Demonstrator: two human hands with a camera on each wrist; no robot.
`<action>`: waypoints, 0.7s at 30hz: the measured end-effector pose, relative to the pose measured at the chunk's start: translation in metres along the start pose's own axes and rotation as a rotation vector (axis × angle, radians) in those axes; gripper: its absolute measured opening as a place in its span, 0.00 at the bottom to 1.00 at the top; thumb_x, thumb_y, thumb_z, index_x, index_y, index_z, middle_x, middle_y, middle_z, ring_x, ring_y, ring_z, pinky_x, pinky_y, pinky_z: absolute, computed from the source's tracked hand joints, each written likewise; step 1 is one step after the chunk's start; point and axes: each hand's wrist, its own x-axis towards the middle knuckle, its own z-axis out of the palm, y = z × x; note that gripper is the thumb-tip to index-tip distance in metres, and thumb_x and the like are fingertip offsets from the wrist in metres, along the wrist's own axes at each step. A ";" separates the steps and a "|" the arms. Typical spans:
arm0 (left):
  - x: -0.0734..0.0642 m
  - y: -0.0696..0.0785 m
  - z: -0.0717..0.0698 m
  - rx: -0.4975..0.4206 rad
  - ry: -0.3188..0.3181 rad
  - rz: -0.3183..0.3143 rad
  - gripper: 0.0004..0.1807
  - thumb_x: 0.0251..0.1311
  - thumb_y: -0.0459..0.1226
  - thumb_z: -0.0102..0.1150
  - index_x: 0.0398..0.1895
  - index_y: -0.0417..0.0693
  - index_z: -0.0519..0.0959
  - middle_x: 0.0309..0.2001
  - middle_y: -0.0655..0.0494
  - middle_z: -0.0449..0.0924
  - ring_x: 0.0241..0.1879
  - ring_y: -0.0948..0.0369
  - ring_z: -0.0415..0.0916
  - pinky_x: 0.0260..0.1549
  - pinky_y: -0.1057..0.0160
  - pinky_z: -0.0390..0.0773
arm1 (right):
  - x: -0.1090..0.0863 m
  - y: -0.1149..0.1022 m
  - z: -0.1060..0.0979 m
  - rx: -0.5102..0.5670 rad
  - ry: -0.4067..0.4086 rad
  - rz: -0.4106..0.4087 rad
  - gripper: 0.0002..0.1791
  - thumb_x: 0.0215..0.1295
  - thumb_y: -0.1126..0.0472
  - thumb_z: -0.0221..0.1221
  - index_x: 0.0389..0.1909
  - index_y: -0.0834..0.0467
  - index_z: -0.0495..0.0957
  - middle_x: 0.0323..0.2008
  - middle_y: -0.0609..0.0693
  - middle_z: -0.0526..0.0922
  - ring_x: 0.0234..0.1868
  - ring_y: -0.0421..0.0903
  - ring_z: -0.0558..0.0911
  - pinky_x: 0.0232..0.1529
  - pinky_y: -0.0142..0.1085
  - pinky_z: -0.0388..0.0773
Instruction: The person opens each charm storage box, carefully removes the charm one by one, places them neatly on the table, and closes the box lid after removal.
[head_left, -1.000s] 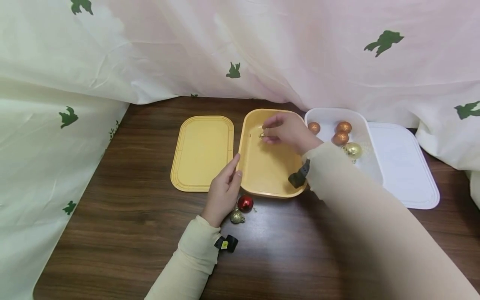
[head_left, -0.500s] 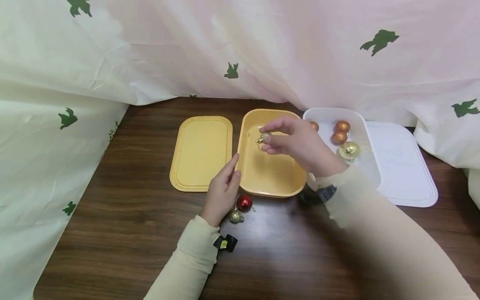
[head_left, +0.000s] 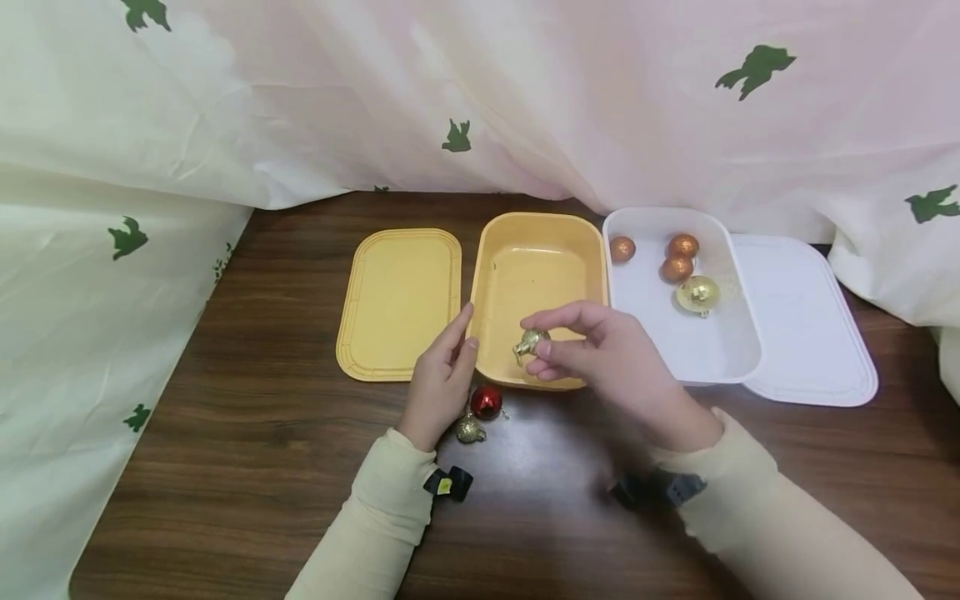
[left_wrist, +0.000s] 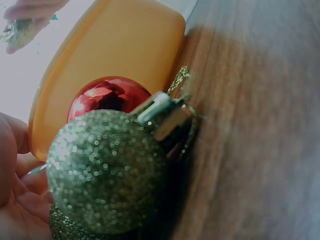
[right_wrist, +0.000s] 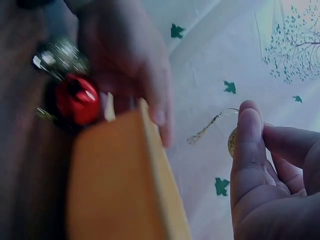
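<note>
My right hand pinches a small gold glitter Christmas bauble between thumb and fingers, above the near edge of the yellow box. Its cap and string loop hang out to the left; in the right wrist view the fingers hide most of the ball. My left hand rests against the box's left wall with fingers extended, fingertips at the rim. Just below that hand, a shiny red bauble and a gold glitter bauble lie together on the table, large in the left wrist view.
Right of the yellow box stands a white box holding several baubles: copper ones and a larger gold one. A yellow lid lies to the left, a white lid to the right. A bird-patterned curtain hangs behind.
My right hand has drawn back toward me from inside the yellow box, lifting the gold glitter bauble to the near rim. My left hand has stayed against the box.
</note>
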 end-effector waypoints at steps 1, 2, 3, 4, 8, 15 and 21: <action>0.000 0.000 0.000 -0.001 0.000 0.000 0.25 0.76 0.35 0.48 0.74 0.43 0.65 0.73 0.53 0.64 0.72 0.58 0.62 0.69 0.56 0.66 | -0.003 0.004 0.002 0.007 -0.012 0.000 0.15 0.67 0.70 0.63 0.54 0.65 0.80 0.47 0.62 0.85 0.39 0.53 0.89 0.43 0.45 0.86; 0.000 0.001 0.000 0.000 0.000 -0.001 0.25 0.76 0.35 0.48 0.74 0.44 0.65 0.73 0.53 0.64 0.72 0.58 0.62 0.69 0.57 0.66 | -0.006 0.008 0.004 0.016 -0.025 0.003 0.15 0.67 0.71 0.62 0.54 0.66 0.79 0.49 0.63 0.84 0.39 0.53 0.89 0.43 0.45 0.86; 0.000 0.001 0.000 -0.002 0.000 0.001 0.25 0.76 0.35 0.48 0.74 0.43 0.65 0.73 0.53 0.64 0.72 0.58 0.61 0.69 0.57 0.65 | -0.009 0.012 0.005 0.024 -0.038 0.002 0.14 0.67 0.72 0.62 0.52 0.67 0.79 0.51 0.64 0.83 0.39 0.53 0.89 0.43 0.44 0.86; 0.000 0.001 0.000 -0.008 -0.002 0.004 0.25 0.76 0.35 0.48 0.74 0.43 0.65 0.73 0.52 0.64 0.72 0.58 0.61 0.70 0.57 0.65 | -0.012 0.016 0.007 0.039 -0.049 0.001 0.14 0.66 0.72 0.61 0.52 0.68 0.79 0.53 0.64 0.82 0.39 0.53 0.89 0.42 0.44 0.86; 0.001 0.001 0.000 -0.021 -0.003 0.010 0.25 0.76 0.35 0.49 0.74 0.43 0.65 0.73 0.52 0.64 0.72 0.58 0.60 0.70 0.57 0.64 | -0.022 0.033 0.014 0.104 -0.092 -0.008 0.12 0.65 0.74 0.61 0.49 0.70 0.79 0.56 0.67 0.79 0.38 0.54 0.88 0.41 0.45 0.86; 0.001 0.001 0.000 -0.024 0.000 0.006 0.25 0.76 0.34 0.48 0.74 0.43 0.65 0.73 0.53 0.64 0.72 0.59 0.60 0.70 0.57 0.64 | -0.030 0.055 0.026 0.149 -0.168 0.031 0.12 0.65 0.73 0.61 0.48 0.70 0.79 0.57 0.67 0.79 0.39 0.53 0.88 0.42 0.46 0.86; 0.001 0.000 0.000 -0.007 -0.006 -0.011 0.25 0.77 0.35 0.47 0.75 0.45 0.65 0.74 0.55 0.63 0.72 0.60 0.60 0.69 0.59 0.64 | -0.029 0.071 0.034 0.195 -0.223 0.073 0.13 0.65 0.74 0.60 0.51 0.71 0.77 0.59 0.67 0.78 0.41 0.53 0.88 0.44 0.45 0.86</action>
